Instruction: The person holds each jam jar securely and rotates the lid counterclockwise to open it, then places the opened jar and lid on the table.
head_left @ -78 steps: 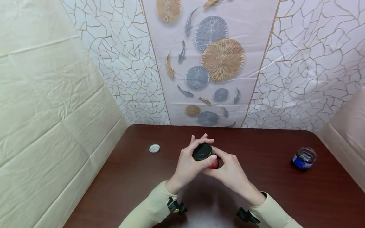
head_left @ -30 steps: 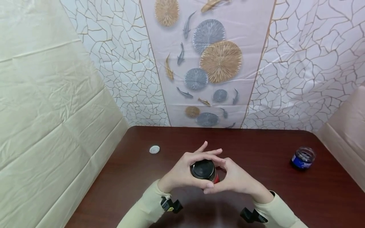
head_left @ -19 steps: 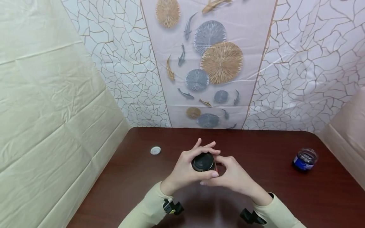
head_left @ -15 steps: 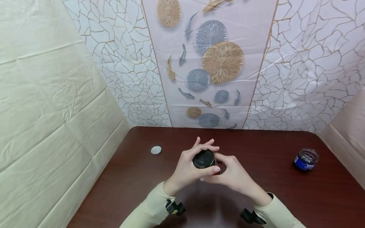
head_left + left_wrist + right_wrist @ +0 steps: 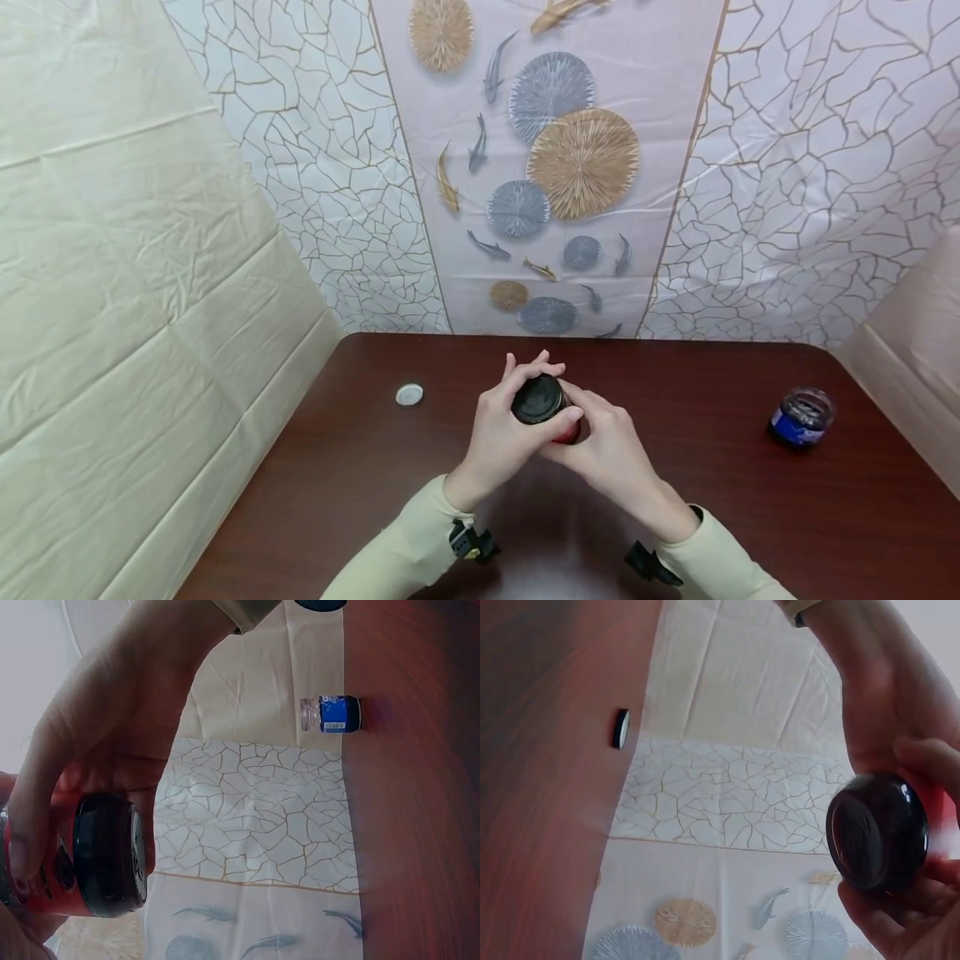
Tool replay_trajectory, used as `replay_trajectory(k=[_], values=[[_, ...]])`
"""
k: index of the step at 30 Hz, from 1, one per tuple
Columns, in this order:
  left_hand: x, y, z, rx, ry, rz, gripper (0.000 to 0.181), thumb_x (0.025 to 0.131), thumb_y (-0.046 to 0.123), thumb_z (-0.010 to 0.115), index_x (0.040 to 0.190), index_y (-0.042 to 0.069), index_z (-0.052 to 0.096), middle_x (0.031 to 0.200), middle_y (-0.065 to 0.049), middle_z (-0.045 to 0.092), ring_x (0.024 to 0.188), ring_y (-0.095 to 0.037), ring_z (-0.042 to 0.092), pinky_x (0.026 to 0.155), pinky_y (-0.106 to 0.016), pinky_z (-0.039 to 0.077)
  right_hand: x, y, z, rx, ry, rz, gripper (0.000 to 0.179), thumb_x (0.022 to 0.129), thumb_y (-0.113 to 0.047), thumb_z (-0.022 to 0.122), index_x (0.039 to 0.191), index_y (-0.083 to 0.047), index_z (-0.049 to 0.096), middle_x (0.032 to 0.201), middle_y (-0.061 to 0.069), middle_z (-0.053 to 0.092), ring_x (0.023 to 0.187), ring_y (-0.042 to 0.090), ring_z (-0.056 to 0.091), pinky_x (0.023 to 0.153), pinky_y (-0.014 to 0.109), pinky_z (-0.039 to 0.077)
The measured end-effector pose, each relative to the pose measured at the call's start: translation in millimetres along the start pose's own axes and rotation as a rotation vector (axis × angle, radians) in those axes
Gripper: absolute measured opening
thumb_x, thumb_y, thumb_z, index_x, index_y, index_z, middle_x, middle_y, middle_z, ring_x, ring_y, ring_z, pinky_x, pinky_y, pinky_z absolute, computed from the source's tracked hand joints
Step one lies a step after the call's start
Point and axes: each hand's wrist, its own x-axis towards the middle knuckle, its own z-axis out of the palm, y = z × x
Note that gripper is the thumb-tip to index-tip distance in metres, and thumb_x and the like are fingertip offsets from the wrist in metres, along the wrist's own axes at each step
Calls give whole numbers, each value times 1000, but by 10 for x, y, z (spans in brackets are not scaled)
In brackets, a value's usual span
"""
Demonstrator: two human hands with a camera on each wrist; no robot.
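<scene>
Both hands hold a jar with a red label and a black round top [image 5: 538,398] above the middle of the table. My left hand [image 5: 498,433] curls round the black top, thumb on the near side and index finger on the far side. My right hand [image 5: 618,446] grips the jar's lower body from the right. In the left wrist view the jar's red label [image 5: 64,859] shows between the fingers, its dark glossy end towards the table. The right wrist view shows that dark round end [image 5: 877,832] from below. The jar is clear of the tabletop.
A lid [image 5: 408,395] lies pale side up on the dark wooden table [image 5: 360,475], left of the hands. At the right stands a lidless glass jar [image 5: 802,418] with a blue label and dark contents. Patterned cloth [image 5: 577,167] hangs behind the table.
The hands and jar came nearer the body by about a second ago, then moved back away from it. Both hands have kept hold of the jar. Lid and blue-labelled jar stay put.
</scene>
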Motion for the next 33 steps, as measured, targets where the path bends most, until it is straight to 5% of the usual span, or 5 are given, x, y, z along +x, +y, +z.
replay_trajectory(k=[6,12,20,24,33], values=[[13,44,-91,16,-112,62,55,78,10,88,127,11,64,132,-1,66,140,-20,45,123,-44,18,-8,-99,-92,6,-30,5,69,67,-23,95,129,-10,68,107,0,73,93,14,69,77,36,58],[160,184,-326,-177,-431,192,66,85,32,83,138,1,57,140,-10,61,148,-30,32,123,-52,10,56,-215,-306,260,-233,-35,51,74,-24,92,120,-20,70,101,-11,73,91,9,68,79,26,54],[203,253,-434,-274,-805,286,90,53,4,98,133,-8,58,136,-16,62,147,-30,33,123,-55,3,43,-233,-363,443,-510,-125,59,79,-27,89,132,-22,64,122,-8,69,112,15,64,96,32,51],[175,262,-410,-248,-805,313,81,55,8,99,126,-6,62,128,-14,68,144,-29,39,123,-56,5,23,-222,-356,424,-525,-138,62,77,-30,90,133,-26,62,126,-9,67,114,13,61,97,32,51],[117,239,-315,-239,-560,291,53,68,-1,87,116,-2,65,116,-16,72,138,-31,47,122,-57,11,-7,-216,-342,435,-424,-80,48,78,-25,89,122,-22,69,111,-9,73,105,13,67,91,28,52]])
